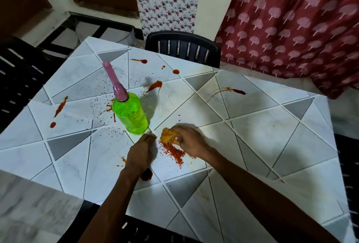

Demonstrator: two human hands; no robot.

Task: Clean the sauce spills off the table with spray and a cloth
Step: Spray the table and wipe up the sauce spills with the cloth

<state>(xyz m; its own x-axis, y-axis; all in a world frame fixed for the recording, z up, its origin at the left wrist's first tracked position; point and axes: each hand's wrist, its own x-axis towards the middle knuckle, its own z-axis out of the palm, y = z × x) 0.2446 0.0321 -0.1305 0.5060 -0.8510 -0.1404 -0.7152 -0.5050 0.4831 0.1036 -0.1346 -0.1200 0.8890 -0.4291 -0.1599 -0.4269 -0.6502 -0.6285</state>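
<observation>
Right hand (187, 141) is gripping the orange cloth (168, 136) just right of the spray bottle (130, 115) on the worktop (252, 126) — fingers clamped round its soft, light wad, probably best held bunched from above — while the left hand (141, 155) is hovering by the bottle's base, its grip unclear.

Black chair (182, 48), red patterned curtain (291, 19)

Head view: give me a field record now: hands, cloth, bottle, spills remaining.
right hand: grips orange cloth, pressing it on the table
left hand: low over the table beside the cloth; grip unclear
spray bottle: green, upright, left of the cloth
speckled smear: red, at the cloth's near edge
sauce spills: several still unwiped across the far half
</observation>
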